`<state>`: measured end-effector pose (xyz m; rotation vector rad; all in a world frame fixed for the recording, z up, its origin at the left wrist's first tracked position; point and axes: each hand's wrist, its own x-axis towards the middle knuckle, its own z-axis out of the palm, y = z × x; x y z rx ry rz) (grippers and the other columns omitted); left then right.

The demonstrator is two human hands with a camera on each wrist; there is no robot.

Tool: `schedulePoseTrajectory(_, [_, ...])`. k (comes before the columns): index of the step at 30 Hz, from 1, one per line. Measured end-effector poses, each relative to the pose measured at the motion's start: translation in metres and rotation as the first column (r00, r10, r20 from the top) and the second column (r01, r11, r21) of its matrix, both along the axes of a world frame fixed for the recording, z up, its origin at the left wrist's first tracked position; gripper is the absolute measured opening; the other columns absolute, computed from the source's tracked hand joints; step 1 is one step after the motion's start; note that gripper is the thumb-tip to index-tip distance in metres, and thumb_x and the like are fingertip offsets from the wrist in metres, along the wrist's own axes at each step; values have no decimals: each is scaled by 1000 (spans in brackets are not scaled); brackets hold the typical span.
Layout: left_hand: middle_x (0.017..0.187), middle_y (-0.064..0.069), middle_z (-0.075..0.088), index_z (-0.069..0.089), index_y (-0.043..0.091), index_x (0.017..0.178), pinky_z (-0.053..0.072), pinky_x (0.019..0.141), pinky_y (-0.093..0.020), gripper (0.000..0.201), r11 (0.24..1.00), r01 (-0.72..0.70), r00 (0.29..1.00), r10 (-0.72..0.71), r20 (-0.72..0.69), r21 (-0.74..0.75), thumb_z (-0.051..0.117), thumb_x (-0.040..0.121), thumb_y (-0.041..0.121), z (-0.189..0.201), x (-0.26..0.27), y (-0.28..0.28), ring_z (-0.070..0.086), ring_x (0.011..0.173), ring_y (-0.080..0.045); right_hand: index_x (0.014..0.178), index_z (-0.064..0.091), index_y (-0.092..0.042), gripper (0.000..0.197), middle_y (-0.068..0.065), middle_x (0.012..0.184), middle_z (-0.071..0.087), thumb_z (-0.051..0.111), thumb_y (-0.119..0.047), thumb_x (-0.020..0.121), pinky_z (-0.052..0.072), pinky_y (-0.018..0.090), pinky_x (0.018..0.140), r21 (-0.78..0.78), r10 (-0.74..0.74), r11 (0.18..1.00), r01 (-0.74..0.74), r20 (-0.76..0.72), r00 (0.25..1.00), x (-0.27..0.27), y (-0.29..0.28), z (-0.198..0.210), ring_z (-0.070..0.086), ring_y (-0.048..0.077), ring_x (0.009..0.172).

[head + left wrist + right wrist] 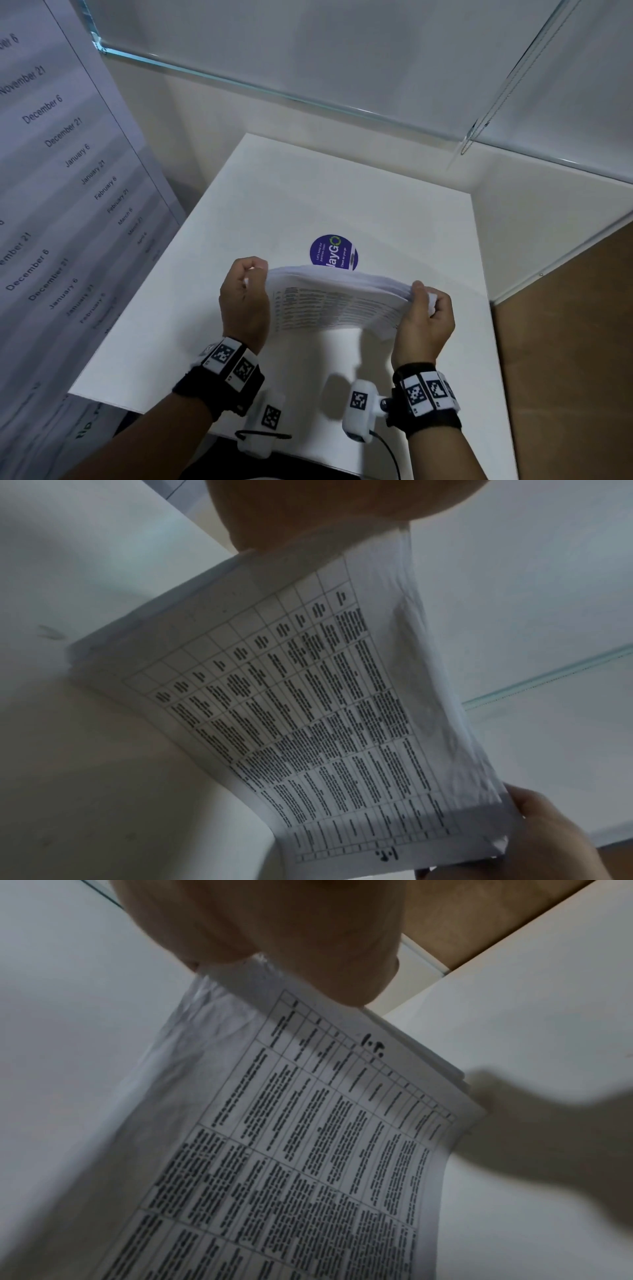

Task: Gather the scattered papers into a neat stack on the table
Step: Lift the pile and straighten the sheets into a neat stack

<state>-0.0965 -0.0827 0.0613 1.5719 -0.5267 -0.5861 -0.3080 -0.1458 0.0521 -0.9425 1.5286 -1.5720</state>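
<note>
The papers (337, 301) hung above the counter (191, 329), bowed upward between both hands; the left hand (244, 298) pinched one short edge, the right hand (426, 320) the other, fingers (418, 291) curled over the top sheets. The bundle looked light and limp — it would sag and fan if held loosely; loose sheets slip sideways, so a firm hold at both ends seemed best.

Poster (51, 171) lists "December 6", "January 21"; sticker (333, 252) says "Clean as you go"
</note>
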Motion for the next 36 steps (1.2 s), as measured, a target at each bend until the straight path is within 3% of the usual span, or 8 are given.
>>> schedulePoseTrajectory(5, [78, 7, 64, 65, 14, 81, 44, 70, -30, 17, 999, -43, 999, 44, -27, 32, 51, 82, 23, -5, 4, -4, 57, 77, -17, 80, 63, -22, 11, -6, 84, 61, 54, -27, 84, 44, 35, 85, -45, -11, 999, 14, 67, 998, -3, -7, -2, 56, 15, 87])
schedulePoseTrajectory(12, [54, 14, 53, 52, 1, 67, 38, 56, -25, 18, 998, 45, 999, -44, -29, 31, 52, 79, 14, -6, 6, -4, 45, 52, -2, 65, 49, -26, 35, -15, 61, 45, 53, -53, 87, 34, 32, 68, -70, 92, 993, -94, -34, 995, -9, -5, -11, 41, 9, 64])
schedulePoseTrajectory(15, [62, 7, 58, 58, 16, 64, 42, 66, -32, 17, 998, 59, 996, -57, -62, 32, 54, 81, 15, -10, 16, -7, 51, 64, -15, 88, 57, -24, 30, -16, 78, 54, 54, -53, 84, 41, 29, 78, -103, 167, 981, -166, 0, 986, -12, -4, -12, 52, 3, 74])
schedulePoseTrajectory(18, [69, 2, 64, 63, 10, 65, 44, 66, -34, 15, 994, 112, 990, -111, -85, 10, 56, 76, 19, -11, 16, -7, 54, 70, -20, 116, 50, -17, 57, -3, 89, 49, 60, -55, 76, 44, 14, 80, -109, 210, 973, -206, 35, 977, -9, -2, -14, 53, -9, 75])
schedulePoseTrajectory(23, [60, 8, 58, 57, 7, 60, 41, 63, -27, 18, 996, 74, 995, -76, -60, -40, 56, 73, 20, -8, 12, -5, 51, 65, -14, 111, 62, -25, 55, 22, 118, 64, 76, -62, 72, 49, 56, 102, -41, 279, 959, -279, -10, 960, -10, -3, -24, 64, 35, 108])
schedulePoseTrajectory(27, [64, 3, 58, 57, 17, 60, 41, 64, -28, 21, 993, 74, 997, -72, 30, -91, 51, 75, 30, -12, 13, 1, 50, 66, -15, 91, 63, -31, 50, 7, 100, 66, 72, -74, 68, 49, 43, 91, -13, 235, 972, -236, -12, 972, -11, -5, -22, 62, 23, 93])
schedulePoseTrajectory(33, [69, 9, 66, 64, 14, 73, 48, 63, -27, 21, 999, -32, 990, 29, 136, 20, 57, 83, 32, -10, -2, -3, 58, 67, -8, 96, 61, -28, 31, -4, 93, 68, 70, -49, 75, 51, 45, 89, -24, 243, 970, -243, 16, 970, -5, -10, -14, 64, 13, 87])
schedulePoseTrajectory(36, [69, 8, 64, 61, 12, 72, 45, 63, -26, 19, 996, -83, 989, 78, 127, 39, 59, 87, 24, -9, -3, -6, 57, 68, -12, 99, 65, -26, 41, 10, 104, 70, 75, -57, 73, 52, 45, 94, -19, 257, 966, -257, 0, 966, -6, -12, -16, 67, 18, 94])
